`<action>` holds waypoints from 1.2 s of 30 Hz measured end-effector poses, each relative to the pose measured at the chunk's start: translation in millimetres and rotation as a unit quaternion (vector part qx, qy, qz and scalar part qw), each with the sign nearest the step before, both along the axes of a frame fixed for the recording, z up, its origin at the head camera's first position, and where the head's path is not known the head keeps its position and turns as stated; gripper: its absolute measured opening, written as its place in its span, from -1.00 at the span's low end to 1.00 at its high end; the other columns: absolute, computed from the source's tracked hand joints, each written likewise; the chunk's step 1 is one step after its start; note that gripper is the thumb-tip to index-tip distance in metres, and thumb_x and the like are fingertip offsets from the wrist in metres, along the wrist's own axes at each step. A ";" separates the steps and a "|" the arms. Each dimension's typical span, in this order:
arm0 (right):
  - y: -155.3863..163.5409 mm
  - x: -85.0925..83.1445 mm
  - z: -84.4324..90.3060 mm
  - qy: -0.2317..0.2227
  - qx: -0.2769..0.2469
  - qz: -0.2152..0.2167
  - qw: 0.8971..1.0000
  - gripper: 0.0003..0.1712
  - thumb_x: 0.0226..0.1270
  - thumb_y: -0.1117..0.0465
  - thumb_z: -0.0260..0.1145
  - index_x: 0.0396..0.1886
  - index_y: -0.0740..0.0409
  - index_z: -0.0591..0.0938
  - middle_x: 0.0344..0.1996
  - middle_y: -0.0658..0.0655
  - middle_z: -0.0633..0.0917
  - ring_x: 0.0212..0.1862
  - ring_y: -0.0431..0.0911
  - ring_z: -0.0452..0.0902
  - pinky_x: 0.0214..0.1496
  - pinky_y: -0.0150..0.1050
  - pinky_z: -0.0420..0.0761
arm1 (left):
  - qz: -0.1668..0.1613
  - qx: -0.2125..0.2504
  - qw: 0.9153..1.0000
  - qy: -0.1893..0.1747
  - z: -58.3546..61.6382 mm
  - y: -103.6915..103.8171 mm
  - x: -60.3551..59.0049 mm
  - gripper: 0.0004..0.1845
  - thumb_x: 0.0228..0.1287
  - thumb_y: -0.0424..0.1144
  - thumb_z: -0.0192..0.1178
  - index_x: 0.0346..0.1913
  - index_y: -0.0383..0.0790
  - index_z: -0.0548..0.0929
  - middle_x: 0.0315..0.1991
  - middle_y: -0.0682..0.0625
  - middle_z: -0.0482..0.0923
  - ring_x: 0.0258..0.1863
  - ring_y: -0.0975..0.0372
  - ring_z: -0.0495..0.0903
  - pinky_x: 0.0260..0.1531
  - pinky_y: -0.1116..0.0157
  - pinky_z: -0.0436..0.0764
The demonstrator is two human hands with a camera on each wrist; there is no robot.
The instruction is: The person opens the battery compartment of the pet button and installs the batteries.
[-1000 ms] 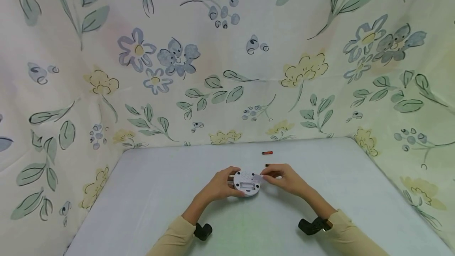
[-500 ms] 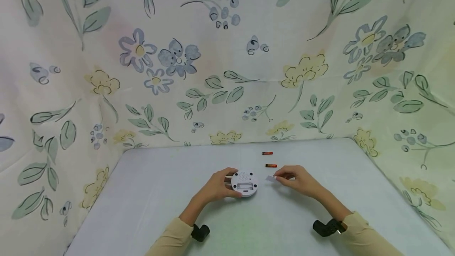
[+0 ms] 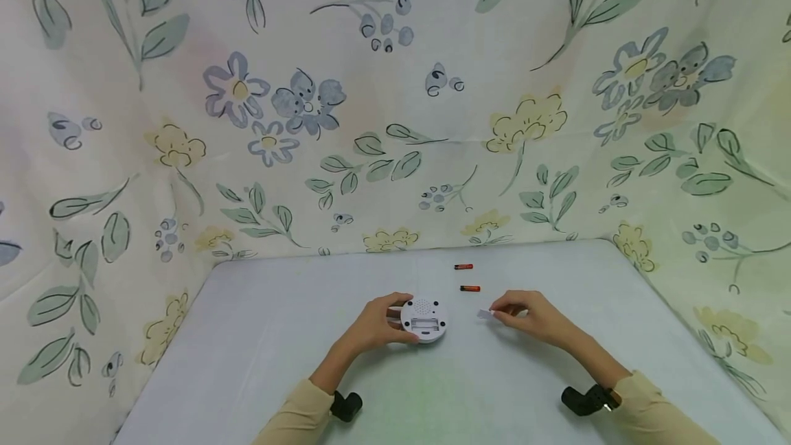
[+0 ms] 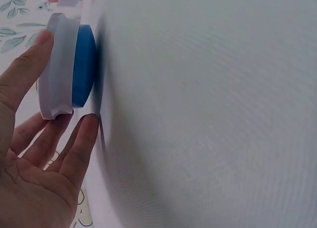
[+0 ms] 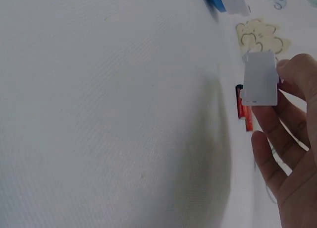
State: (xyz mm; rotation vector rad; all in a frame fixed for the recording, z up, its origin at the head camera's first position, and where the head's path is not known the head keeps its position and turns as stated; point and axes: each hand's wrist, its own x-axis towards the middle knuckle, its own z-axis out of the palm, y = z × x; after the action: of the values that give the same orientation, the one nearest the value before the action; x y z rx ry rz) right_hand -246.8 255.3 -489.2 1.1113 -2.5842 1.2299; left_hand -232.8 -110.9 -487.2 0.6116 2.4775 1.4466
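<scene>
My left hand (image 3: pixel 377 323) grips a round white device (image 3: pixel 423 307) by its edge, thumb on the near side and fingers at the far side. Its underside faces up, with dark feet, a grid of small holes and an uncovered battery compartment (image 3: pixel 425 325) that holds no batteries. In the left wrist view a blue part (image 4: pixel 84 67) shows on the device's table side. To the right, my right hand (image 3: pixel 534 316) pinches a small white battery cover (image 5: pixel 260 79) between thumb and fingers, above the table and apart from the device.
Two red-and-black batteries, a nearer battery (image 3: pixel 470 288) and a farther battery (image 3: pixel 463 267), lie on the white table (image 3: pixel 278 335) beyond the hands. A floral curtain (image 3: pixel 395 191) stands along the table's back and sides.
My right hand has drawn the battery cover off the device and carried it to the right, baring the compartment and the nearer battery. The left hand and device have shifted slightly left.
</scene>
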 end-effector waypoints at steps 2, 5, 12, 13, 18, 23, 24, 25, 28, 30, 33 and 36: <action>2.1 0.6 0.8 0.002 0.005 0.005 1.000 -0.83 0.33 0.42 0.43 -0.14 0.15 0.76 -0.28 0.02 0.73 -0.32 -0.18 0.62 -0.23 -0.28 0.67 | 0.000 0.002 1.000 0.000 -0.8 -0.7 -0.4 -0.16 0.01 -0.22 0.63 0.39 -0.25 0.50 0.22 -0.14 0.53 0.04 0.02 0.64 -0.06 0.21 0.67; 4.0 2.2 1.8 0.003 0.009 0.015 1.000 -0.87 0.37 0.34 0.42 -0.12 0.12 0.76 -0.26 -0.02 0.73 -0.30 -0.20 0.62 -0.23 -0.28 0.67 | -0.002 0.005 1.000 0.001 -1.1 -1.7 -0.5 -0.16 0.01 -0.23 0.63 0.39 -0.27 0.50 0.22 -0.14 0.53 0.05 0.01 0.64 -0.06 0.21 0.67; 5.4 5.7 -1.3 -0.008 0.012 0.022 1.000 -0.85 0.33 0.37 0.45 -0.14 0.13 0.77 -0.27 -0.01 0.74 -0.29 -0.17 0.61 -0.25 -0.28 0.65 | -0.002 0.008 1.000 0.002 0.0 -2.2 -0.8 -0.16 0.01 -0.24 0.63 0.39 -0.29 0.49 0.24 -0.15 0.52 0.06 0.00 0.63 -0.06 0.23 0.67; 5.1 6.2 -1.9 -0.009 0.011 0.024 1.000 -0.84 0.32 0.38 0.45 -0.14 0.14 0.77 -0.27 0.00 0.74 -0.29 -0.16 0.62 -0.25 -0.27 0.65 | -0.002 0.009 1.000 0.002 0.1 -2.1 -0.9 -0.15 0.01 -0.24 0.63 0.39 -0.30 0.49 0.24 -0.15 0.52 0.06 0.00 0.63 -0.06 0.23 0.67; 4.4 9.5 -3.1 -0.014 0.008 0.042 0.999 -0.83 0.30 0.41 0.45 -0.15 0.15 0.77 -0.27 0.04 0.75 -0.27 -0.12 0.63 -0.26 -0.22 0.66 | -0.004 0.012 1.000 0.002 -0.4 -2.2 -1.2 -0.15 0.01 -0.25 0.63 0.39 -0.32 0.48 0.22 -0.16 0.53 0.05 0.00 0.64 -0.08 0.26 0.67; 5.2 11.4 -2.2 -0.022 0.016 0.064 0.998 -0.87 0.34 0.36 0.45 -0.16 0.10 0.77 -0.24 -0.05 0.74 -0.22 -0.17 0.61 -0.23 -0.18 0.66 | -0.004 0.010 1.000 0.003 -0.8 -2.1 -1.9 -0.16 0.01 -0.25 0.63 0.38 -0.34 0.49 0.21 -0.18 0.54 0.05 0.00 0.64 -0.08 0.26 0.67; 5.5 11.6 -1.9 -0.024 0.016 0.068 0.997 -0.88 0.35 0.35 0.44 -0.16 0.09 0.77 -0.23 -0.06 0.74 -0.21 -0.18 0.61 -0.23 -0.18 0.66 | -0.003 0.009 1.000 0.002 -0.7 -2.0 -2.0 -0.16 0.01 -0.25 0.63 0.38 -0.34 0.49 0.21 -0.18 0.54 0.05 0.00 0.64 -0.08 0.25 0.67; 5.8 11.7 -1.6 -0.024 0.017 0.070 0.997 -0.88 0.36 0.33 0.44 -0.16 0.09 0.77 -0.23 -0.08 0.73 -0.21 -0.18 0.61 -0.22 -0.18 0.66 | -0.002 0.008 1.000 0.001 -0.2 -1.9 -1.9 -0.16 0.01 -0.25 0.63 0.38 -0.34 0.49 0.21 -0.18 0.54 0.05 -0.01 0.64 -0.07 0.25 0.67; 6.8 10.9 -1.1 -0.025 0.020 0.065 0.997 -0.89 0.38 0.28 0.44 -0.14 0.08 0.76 -0.22 -0.11 0.73 -0.21 -0.20 0.61 -0.20 -0.21 0.66 | 0.000 0.008 1.000 -0.001 0.4 -1.6 -1.9 -0.17 0.01 -0.26 0.63 0.37 -0.34 0.49 0.21 -0.18 0.54 0.06 -0.02 0.63 -0.06 0.23 0.67; 8.0 9.2 -2.3 -0.024 0.023 0.052 0.998 -0.87 0.38 0.26 0.44 -0.11 0.10 0.76 -0.22 -0.10 0.73 -0.21 -0.20 0.60 -0.19 -0.23 0.66 | 0.001 0.008 1.000 -0.001 0.3 -1.4 -2.1 -0.17 0.02 -0.26 0.63 0.38 -0.34 0.49 0.21 -0.18 0.54 0.06 -0.02 0.63 -0.06 0.23 0.67; 8.1 6.7 -3.4 -0.021 0.027 0.020 0.999 -0.80 0.34 0.31 0.46 -0.07 0.18 0.73 -0.20 0.01 0.73 -0.21 -0.15 0.61 -0.18 -0.20 0.67 | 0.000 0.005 1.000 0.003 -0.2 -1.1 -2.0 -0.17 0.02 -0.26 0.62 0.38 -0.34 0.48 0.21 -0.18 0.54 0.06 -0.02 0.63 -0.07 0.23 0.67; 8.6 2.2 -5.0 -0.030 0.026 -0.006 0.999 -0.74 0.32 0.34 0.47 -0.01 0.25 0.70 -0.15 0.13 0.73 -0.18 -0.08 0.62 -0.15 -0.13 0.68 | -0.002 0.000 1.000 0.004 -1.0 -1.0 -1.4 -0.17 0.03 -0.24 0.62 0.38 -0.33 0.48 0.21 -0.18 0.54 0.06 -0.02 0.63 -0.07 0.25 0.67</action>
State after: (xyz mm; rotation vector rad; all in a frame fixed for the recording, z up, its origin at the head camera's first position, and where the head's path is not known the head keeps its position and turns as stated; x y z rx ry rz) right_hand -244.6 263.9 -494.2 1.0810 -2.6774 1.2196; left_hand -234.1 -111.9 -488.2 0.6233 2.4808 1.4456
